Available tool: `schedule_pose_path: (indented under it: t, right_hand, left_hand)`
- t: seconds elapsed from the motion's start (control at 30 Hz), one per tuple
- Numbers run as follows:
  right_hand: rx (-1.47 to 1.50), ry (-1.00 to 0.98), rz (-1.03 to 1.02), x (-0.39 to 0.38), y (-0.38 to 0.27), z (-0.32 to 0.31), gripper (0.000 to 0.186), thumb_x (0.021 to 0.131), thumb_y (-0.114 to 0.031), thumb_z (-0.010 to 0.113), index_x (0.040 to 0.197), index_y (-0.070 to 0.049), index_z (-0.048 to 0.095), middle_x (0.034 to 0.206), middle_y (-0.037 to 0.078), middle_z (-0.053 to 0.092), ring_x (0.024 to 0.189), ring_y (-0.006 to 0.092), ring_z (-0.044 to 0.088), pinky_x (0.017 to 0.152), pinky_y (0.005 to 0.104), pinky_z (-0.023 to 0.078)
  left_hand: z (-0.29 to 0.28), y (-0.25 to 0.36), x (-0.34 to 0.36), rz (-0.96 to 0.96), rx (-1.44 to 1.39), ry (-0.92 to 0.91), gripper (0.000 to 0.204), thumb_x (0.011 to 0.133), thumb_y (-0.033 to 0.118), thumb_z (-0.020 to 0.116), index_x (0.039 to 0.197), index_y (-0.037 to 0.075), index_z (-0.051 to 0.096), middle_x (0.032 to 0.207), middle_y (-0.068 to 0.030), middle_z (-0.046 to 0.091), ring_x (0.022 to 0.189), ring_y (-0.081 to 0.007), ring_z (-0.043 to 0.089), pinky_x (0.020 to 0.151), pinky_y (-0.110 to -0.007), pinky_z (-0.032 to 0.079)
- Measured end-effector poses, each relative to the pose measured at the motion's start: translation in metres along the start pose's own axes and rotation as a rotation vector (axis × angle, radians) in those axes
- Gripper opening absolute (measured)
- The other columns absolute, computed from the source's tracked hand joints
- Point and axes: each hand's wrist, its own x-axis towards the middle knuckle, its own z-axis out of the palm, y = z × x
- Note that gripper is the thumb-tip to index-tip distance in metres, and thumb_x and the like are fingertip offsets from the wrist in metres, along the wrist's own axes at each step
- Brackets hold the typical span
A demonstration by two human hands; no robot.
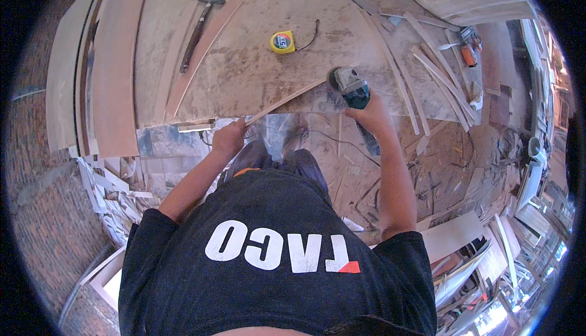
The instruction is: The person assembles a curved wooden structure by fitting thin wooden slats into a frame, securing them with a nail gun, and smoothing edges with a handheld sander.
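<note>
My left hand (229,138) is closed around the near end of a thin wooden strip (285,100) at the front edge of the worktable (244,79). The strip slants up to the right across the tabletop. In my right hand (375,116) is an angle grinder (354,89) with a grey head and dark green body. Its round disc (333,78) meets the strip's far end, though the exact contact is hard to make out. Part of the grinder's body is hidden by my fingers.
A yellow tape measure (282,42) lies beyond the strip, and a hammer (198,33) to its left. Long boards (116,67) line the left side. Loose wooden strips (442,82) and an orange-and-grey tool (469,54) lie at right. Wood scraps (116,180) litter the floor.
</note>
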Motion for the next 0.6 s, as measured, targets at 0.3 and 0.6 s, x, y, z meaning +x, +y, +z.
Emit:
schedule_pose_path:
  t: [0.3, 0.6]
  right_hand:
    - [0.106, 0.012, 0.071, 0.025, 0.034, -0.026, 0.067, 0.062, -0.032, 0.091, 0.116, 0.0, 0.069, 0.104, 0.02, 0.075, 0.098, 0.0341, 0.073, 0.088, 0.0421, 0.054]
    - [0.024, 0.01, 0.144, 0.022, 0.008, -0.047, 0.062, 0.071, -0.03, 0.086, 0.123, -0.001, 0.068, 0.101, 0.015, 0.074, 0.092, 0.0282, 0.07, 0.084, 0.0412, 0.053]
  left_hand:
    - [-0.001, 0.004, 0.001, 0.012, 0.031, 0.029, 0.029, 0.102, 0.034, 0.057, 0.12, 0.011, 0.061, 0.087, -0.0173, 0.072, 0.076, -0.0402, 0.072, 0.062, -0.054, 0.055]
    - [-0.01, 0.003, -0.014, -0.04, -0.004, 0.04, 0.022, 0.1, 0.031, 0.056, 0.105, 0.012, 0.065, 0.088, -0.0155, 0.072, 0.077, -0.0388, 0.071, 0.065, -0.055, 0.054]
